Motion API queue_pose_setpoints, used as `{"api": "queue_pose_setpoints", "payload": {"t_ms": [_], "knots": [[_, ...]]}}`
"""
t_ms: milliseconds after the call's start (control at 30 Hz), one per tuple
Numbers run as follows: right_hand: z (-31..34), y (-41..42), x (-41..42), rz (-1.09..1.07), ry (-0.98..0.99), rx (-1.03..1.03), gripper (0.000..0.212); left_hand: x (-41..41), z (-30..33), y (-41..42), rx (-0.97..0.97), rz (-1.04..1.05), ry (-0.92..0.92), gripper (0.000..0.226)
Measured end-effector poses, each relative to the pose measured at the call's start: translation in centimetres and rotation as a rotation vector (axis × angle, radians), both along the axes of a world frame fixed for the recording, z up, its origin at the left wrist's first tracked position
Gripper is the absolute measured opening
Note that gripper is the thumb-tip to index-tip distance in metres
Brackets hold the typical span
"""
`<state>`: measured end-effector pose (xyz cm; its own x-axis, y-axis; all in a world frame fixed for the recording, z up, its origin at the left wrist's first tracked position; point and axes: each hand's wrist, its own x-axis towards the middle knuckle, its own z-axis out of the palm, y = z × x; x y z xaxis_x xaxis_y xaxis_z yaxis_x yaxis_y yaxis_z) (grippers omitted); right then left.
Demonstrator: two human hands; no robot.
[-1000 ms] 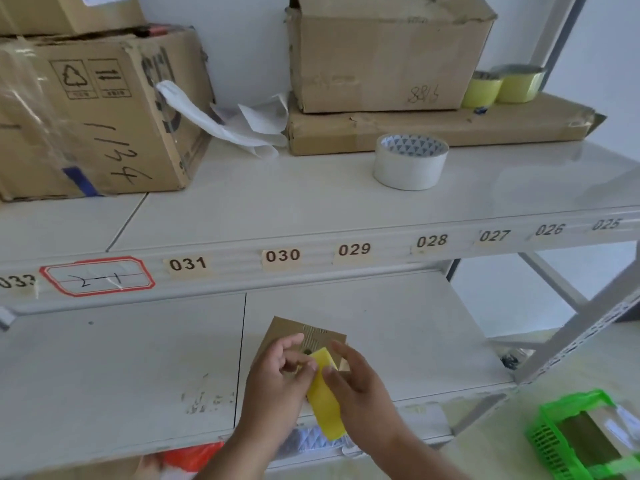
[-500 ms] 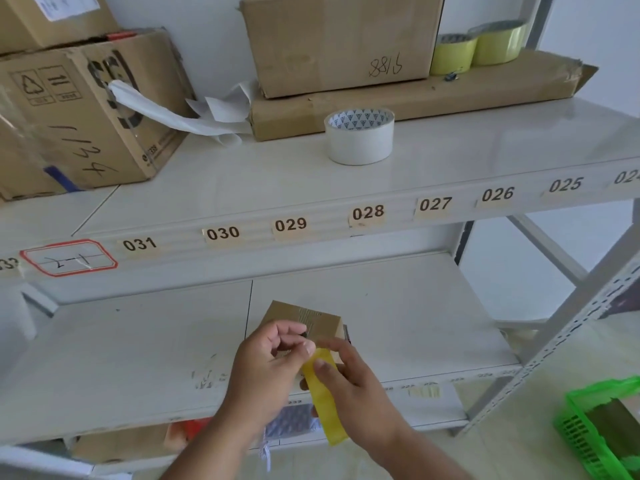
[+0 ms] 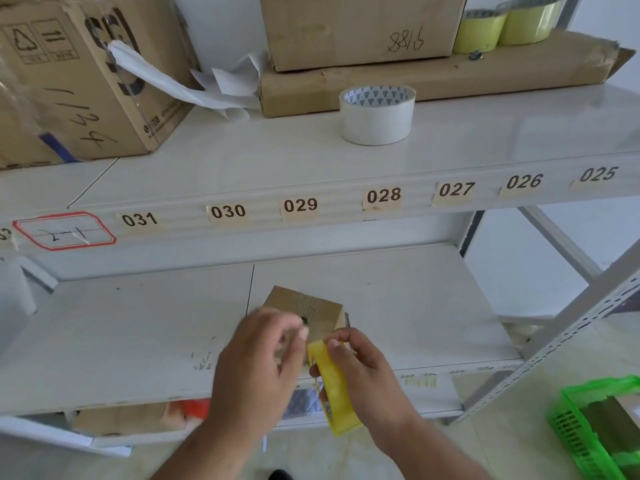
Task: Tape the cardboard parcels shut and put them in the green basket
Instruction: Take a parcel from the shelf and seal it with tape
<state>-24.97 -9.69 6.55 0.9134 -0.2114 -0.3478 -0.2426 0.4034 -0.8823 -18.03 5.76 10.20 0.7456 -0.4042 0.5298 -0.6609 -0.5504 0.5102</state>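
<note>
A small cardboard parcel (image 3: 308, 308) lies on the lower shelf (image 3: 398, 306) just beyond my hands. My right hand (image 3: 367, 372) grips a yellow tape roll (image 3: 334, 389), seen edge-on and tilted, in front of the parcel. My left hand (image 3: 263, 362) is blurred by motion; its curled fingertips pinch together at the roll's upper end, near the parcel's front edge. The green basket (image 3: 571, 431) stands on the floor at the lower right, with a brown parcel (image 3: 606, 420) inside it.
On the upper shelf stand a white tape roll (image 3: 377, 116), two yellow-green rolls (image 3: 502, 26), a large box marked 1134 (image 3: 79, 81) and stacked cardboard boxes (image 3: 363, 29). A slanted shelf post (image 3: 568, 330) runs between my hands and the basket.
My left hand has shifted slightly left from the roll's top and is now blurred. My right hand has turned the roll a little. The camera has moved closer to the shelf.
</note>
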Motion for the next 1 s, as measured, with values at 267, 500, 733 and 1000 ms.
{"api": "queue_pose_setpoints", "payload": {"t_ms": [267, 500, 733, 1000], "knots": [[0.6, 0.1, 0.4, 0.037, -0.052, -0.060, 0.017, 1.5, -1.3, -1.4, 0.319, -0.056, -0.135, 0.030], [0.6, -0.2, 0.2, 0.048, -0.060, -0.050, 0.017, 2.3, -0.9, -1.9, 0.307, -0.042, 0.091, 0.038], [0.2, -0.5, 0.3, 0.039, -0.049, -0.065, 0.016, 2.0, -0.6, -2.4, 0.240, -0.062, 0.235, 0.038], [0.4, -0.2, 0.0, 0.056, -0.030, -0.069, 0.015, 1.5, -0.9, -2.1, 0.294, -0.052, -0.092, 0.030]]}}
